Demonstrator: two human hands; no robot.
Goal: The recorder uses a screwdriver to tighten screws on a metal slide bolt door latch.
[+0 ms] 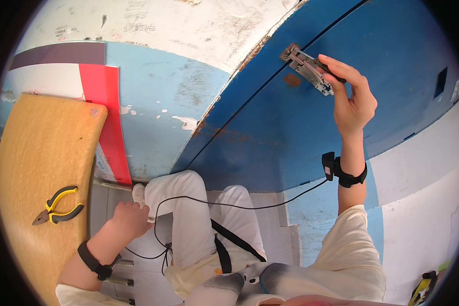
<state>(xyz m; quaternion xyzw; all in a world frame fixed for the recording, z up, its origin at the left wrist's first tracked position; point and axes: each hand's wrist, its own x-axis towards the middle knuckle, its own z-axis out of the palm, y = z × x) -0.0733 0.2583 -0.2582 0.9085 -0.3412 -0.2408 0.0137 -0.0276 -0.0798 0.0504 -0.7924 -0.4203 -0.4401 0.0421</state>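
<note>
My right hand (354, 102) reaches up to the blue cabinet door, its thumb and fingers closed around the outer end of a metal cabinet hinge (306, 69). The other end of the hinge sits on a rusty brown patch beside the dark gap in the blue panel. A dark part shows between my fingers; its kind is not clear. My left hand (130, 220) is low, by my knee, its fingers curled in. Whatever those fingers may hold is hidden. Pliers (56, 206) with yellow and black handles lie on the wooden bench (41, 137) to my left, handles spread.
The blue door (311, 122) spans the upper right. Another rusty mark (292, 79) lies near the hinge. A worn white and light-blue wall (158, 92) stands to its left, with a red strip (102, 102). A black cable (245, 206) crosses my legs. A yellow and black tool (423, 290) is at lower right.
</note>
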